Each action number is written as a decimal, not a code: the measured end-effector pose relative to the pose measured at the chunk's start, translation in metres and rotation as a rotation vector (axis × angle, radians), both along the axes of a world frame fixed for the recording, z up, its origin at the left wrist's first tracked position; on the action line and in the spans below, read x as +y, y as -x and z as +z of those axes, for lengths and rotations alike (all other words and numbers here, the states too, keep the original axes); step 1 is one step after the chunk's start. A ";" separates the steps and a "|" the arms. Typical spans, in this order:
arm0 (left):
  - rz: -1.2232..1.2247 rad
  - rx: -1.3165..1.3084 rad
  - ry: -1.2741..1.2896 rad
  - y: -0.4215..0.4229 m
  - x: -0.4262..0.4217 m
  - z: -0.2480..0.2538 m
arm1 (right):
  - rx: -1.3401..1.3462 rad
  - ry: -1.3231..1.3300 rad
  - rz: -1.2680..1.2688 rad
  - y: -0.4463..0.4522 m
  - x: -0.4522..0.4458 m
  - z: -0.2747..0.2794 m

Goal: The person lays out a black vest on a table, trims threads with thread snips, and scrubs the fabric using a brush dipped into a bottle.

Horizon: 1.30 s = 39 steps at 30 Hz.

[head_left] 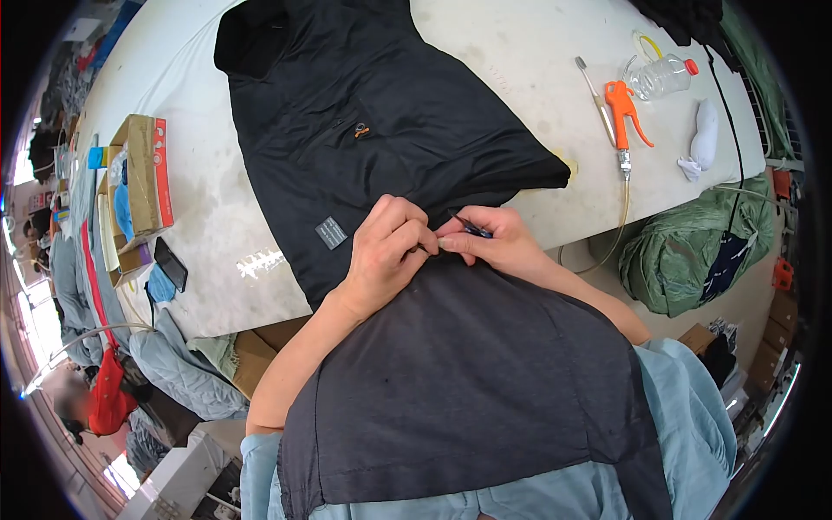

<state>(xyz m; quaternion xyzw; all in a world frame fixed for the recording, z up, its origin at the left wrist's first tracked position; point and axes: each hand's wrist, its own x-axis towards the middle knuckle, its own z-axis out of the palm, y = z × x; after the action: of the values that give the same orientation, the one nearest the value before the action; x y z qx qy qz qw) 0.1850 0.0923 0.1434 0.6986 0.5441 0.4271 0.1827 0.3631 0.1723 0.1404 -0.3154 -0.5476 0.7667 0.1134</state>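
Observation:
A black padded garment [364, 95] lies spread on the white table, with a small orange-marked logo at its middle and a grey label [330, 232] near its lower left. At its near edge, my left hand [392, 243] is closed, its fingertips pinching what looks like the garment's edge. Fingertip to fingertip with it, my right hand [492, 237] is also closed. Tucked in its grip is a small dark pointed tool [471, 225], which looks like thread snips. Exactly what lies between the fingertips is hidden. Dark cloth [468, 381] drapes over my lap below both hands.
On the white table [555, 78] at right are an orange air blow gun [621, 108] with a hose, a toothbrush [596, 95], a clear bottle [663, 78] and a white bundle [704, 139]. At left are a cardboard box [143, 173] and phone [171, 263]. A green bag [676, 260] stands right.

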 end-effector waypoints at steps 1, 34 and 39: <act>-0.011 -0.006 0.014 0.000 0.000 -0.001 | -0.004 -0.010 -0.016 0.000 -0.001 -0.001; -0.030 -0.073 0.111 -0.005 -0.002 0.000 | -0.066 -0.233 -0.103 -0.046 -0.010 -0.002; -0.027 -0.085 0.128 -0.005 -0.003 -0.001 | -0.110 -0.148 -0.020 -0.047 -0.008 -0.005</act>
<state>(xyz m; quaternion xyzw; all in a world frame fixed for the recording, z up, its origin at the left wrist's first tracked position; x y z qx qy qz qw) 0.1904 0.0894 0.1429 0.6740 0.5528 0.4183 0.2554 0.4099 0.1648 0.1356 -0.3531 -0.6052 0.7043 0.1137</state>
